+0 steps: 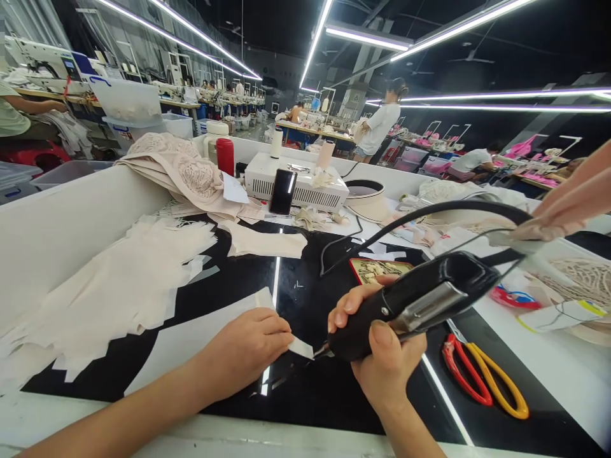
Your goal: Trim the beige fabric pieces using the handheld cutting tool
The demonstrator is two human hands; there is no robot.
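My left hand (248,346) lies on a pale fabric piece (191,337), its fingers closed on the fabric near one end. A narrow pale strip (301,348) sticks out past those fingertips. My right hand (382,356) is wrapped round a black corded hand tool (415,305) with a silver lever along its side. The tool's thin metal tip touches or nearly touches the strip's end; which of the two I cannot tell. Red and yellow-handled scissors (482,375) rest to the right of my right hand.
A black glossy board (310,394) covers the worktop. Layered pale fabric pieces (109,280) lie left. Behind stand a white vented box (305,187), a phone (282,191) and a red cylinder (224,156). Another person's hand (548,219) reaches in from the right by the tool's cable (458,205).
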